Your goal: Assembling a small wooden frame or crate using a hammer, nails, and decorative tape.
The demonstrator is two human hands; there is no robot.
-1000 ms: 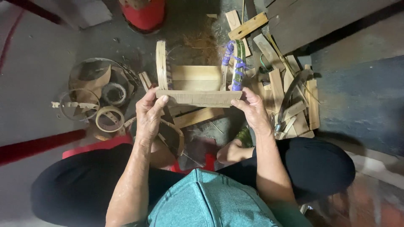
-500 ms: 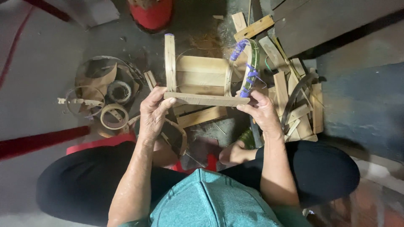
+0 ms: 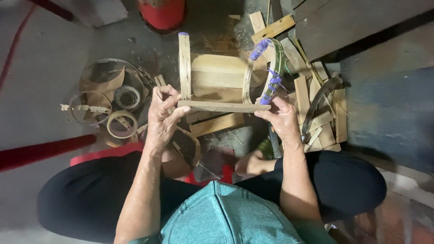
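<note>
Two hands pinching bamboo frame (image 3: 221,81) by its near slat, left hand (image 3: 163,118), right hand (image 3: 281,118); frame raised slightly farther than before, above floor scraps (image 3: 318,108), being inspected.

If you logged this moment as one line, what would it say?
left hand: grips left end of bamboo frame | right hand: grips right end, by purple ties | bamboo hoops: on floor, left | wood offcuts: right
</note>
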